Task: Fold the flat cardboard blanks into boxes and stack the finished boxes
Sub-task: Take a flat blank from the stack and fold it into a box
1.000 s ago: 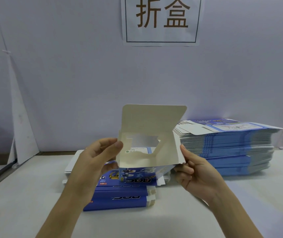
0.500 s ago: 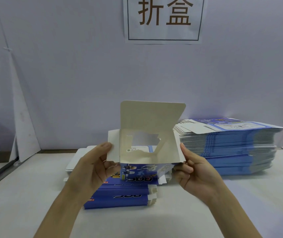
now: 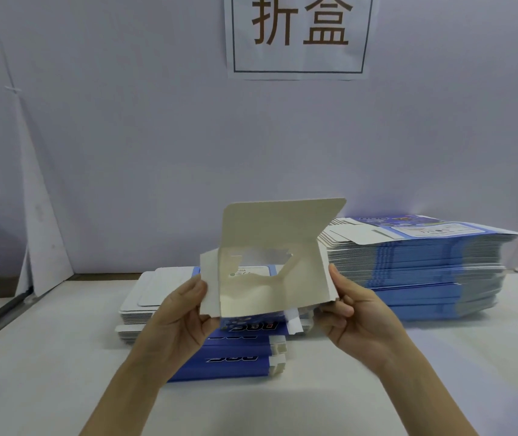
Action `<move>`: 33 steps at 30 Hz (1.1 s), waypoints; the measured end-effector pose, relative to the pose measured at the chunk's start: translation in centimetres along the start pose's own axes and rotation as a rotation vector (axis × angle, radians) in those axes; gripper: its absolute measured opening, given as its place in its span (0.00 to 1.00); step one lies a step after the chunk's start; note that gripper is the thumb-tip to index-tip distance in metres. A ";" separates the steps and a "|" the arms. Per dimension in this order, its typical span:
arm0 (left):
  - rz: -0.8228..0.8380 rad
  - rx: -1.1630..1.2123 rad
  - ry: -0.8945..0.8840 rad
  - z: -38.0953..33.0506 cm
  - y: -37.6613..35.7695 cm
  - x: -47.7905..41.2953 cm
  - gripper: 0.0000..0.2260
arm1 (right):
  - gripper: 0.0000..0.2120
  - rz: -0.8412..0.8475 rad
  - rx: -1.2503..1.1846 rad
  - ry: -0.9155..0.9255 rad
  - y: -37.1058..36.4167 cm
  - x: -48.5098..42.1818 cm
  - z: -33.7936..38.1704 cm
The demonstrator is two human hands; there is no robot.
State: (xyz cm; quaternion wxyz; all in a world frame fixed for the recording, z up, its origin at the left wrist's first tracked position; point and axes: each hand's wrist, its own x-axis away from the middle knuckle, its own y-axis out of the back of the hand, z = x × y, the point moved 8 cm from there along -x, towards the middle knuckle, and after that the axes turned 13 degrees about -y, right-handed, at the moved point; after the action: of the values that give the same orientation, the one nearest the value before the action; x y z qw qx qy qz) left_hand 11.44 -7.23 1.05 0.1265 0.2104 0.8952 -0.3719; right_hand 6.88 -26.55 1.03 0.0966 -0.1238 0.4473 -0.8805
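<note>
A half-formed box of thin cardboard [image 3: 270,287], cream-white inside and printed blue outside, is held in the air at the centre of the view, above the white table [image 3: 56,388]. Its open end faces the camera. A tall lid flap [image 3: 283,225] stands up at twelve o'clock and a narrow side flap [image 3: 210,278] juts out at nine o'clock.

The left hand [image 3: 179,316] takes the box from nine o'clock. Its thumb lies against the side flap, and its other fingers are behind the card, so I cannot tell how they lie. The right hand [image 3: 358,316] holds the three o'clock edge, thumb straight along the wall and the other fingers curled close together under the lower corner.

The card looks very light and springy, and stiff only along its creases. A wall squeezed mid-panel would likely buckle, and the window cut in the far wall probably weakens that side. The safest hold seems to be at the folded corners, close to the score lines, with light pressure. The printed outside may be slick.

Toward six o'clock, under the box, lies a low stack of finished blue boxes [image 3: 229,361]. At three o'clock stands a tall stack of flat blue-and-white blanks [image 3: 424,269], and at nine o'clock is a smaller pile of blanks [image 3: 154,291], white side up.
</note>
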 end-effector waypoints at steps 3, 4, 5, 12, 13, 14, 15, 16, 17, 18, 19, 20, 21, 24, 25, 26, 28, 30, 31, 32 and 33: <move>-0.039 0.038 0.007 0.9 0.3 0.2 0.19 | 0.30 -0.014 0.018 0.019 0.1 -0.1 0.0; -0.046 0.033 0.012 0.8 0.4 0.1 0.21 | 0.29 -0.013 0.019 0.014 0.2 -0.2 -0.1; -0.051 0.036 0.019 0.8 0.5 0.1 0.24 | 0.27 -0.007 0.021 0.011 0.3 -0.2 -0.1; -0.062 -0.086 -0.016 -1.1 0.5 -0.3 0.09 | 0.07 -0.178 0.268 0.143 0.2 0.7 0.9; -0.052 -0.149 -0.051 -1.7 0.8 -0.6 0.10 | 0.07 -0.252 0.408 0.239 0.0 1.3 1.8; -0.037 -0.228 -0.075 -2.6 0.6 -0.6 0.10 | 0.06 -0.328 0.550 0.337 -0.4 2.1 2.6; 0.010 -0.298 -0.106 -3.3 0.5 -0.7 0.10 | 0.05 -0.384 0.665 0.431 -0.9 2.9 3.2; 0.058 -0.386 -0.123 -4.0 0.2 -0.6 0.11 | 0.05 -0.416 0.754 0.501 -1.6 3.4 3.7; 0.121 -0.453 -0.151 -4.6 -0.3 -0.6 0.13 | 0.05 -0.419 0.813 0.546 -2.3 3.7 3.8; 0.165 -0.502 -0.180 -5.1 -0.9 -0.4 0.18 | 0.04 -0.424 0.840 0.559 -2.8 4.0 3.8; 0.205 -0.537 -0.216 -5.6 -1.4 -0.1 0.26 | 0.04 -0.428 0.833 0.553 -2.9 4.0 3.7; 0.223 -0.571 -0.263 -6.3 -2.0 0.2 0.34 | 0.04 -0.430 0.797 0.531 -3.1 4.1 3.5; 0.231 -0.614 -0.316 -6.7 -2.4 0.4 0.40 | 0.04 -0.422 0.746 0.504 -3.1 4.1 3.3; 0.194 -0.801 -0.416 -6.9 -3.7 1.0 0.53 | 0.04 -0.353 0.608 0.416 -3.9 4.1 2.4; 0.194 -0.874 -0.461 -6.7 -4.2 1.2 0.55 | 0.04 -0.329 0.589 0.394 -4.2 4.2 2.1; 0.199 -0.950 -0.513 -6.5 -4.8 1.4 0.56 | 0.04 -0.313 0.577 0.378 -4.5 4.2 1.9; 0.205 -1.057 -0.583 -5.7 -5.8 1.5 0.60 | 0.04 -0.295 0.568 0.362 -4.9 4.4 1.4; 0.167 -1.166 -0.631 -5.2 -6.3 1.7 0.66 | 0.02 -0.259 0.546 0.340 -5.4 4.5 1.0; 0.138 -1.247 -0.666 -5.2 -6.3 1.7 0.68 | 0.02 -0.232 0.528 0.326 -5.6 4.6 0.7; 0.105 -1.320 -0.704 -5.2 -6.4 1.9 0.68 | 0.03 -0.202 0.508 0.310 -5.8 4.6 0.5; 0.071 -1.372 -0.748 -5.4 -6.4 2.0 0.68 | 0.03 -0.178 0.493 0.297 -6.0 4.6 0.4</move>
State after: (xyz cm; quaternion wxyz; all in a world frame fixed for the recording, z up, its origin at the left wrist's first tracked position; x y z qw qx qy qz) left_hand 6.29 -6.84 7.91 0.5333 -0.0255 0.8157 0.2227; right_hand 2.25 -24.71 6.75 -0.0200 -0.0053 0.2165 -0.9761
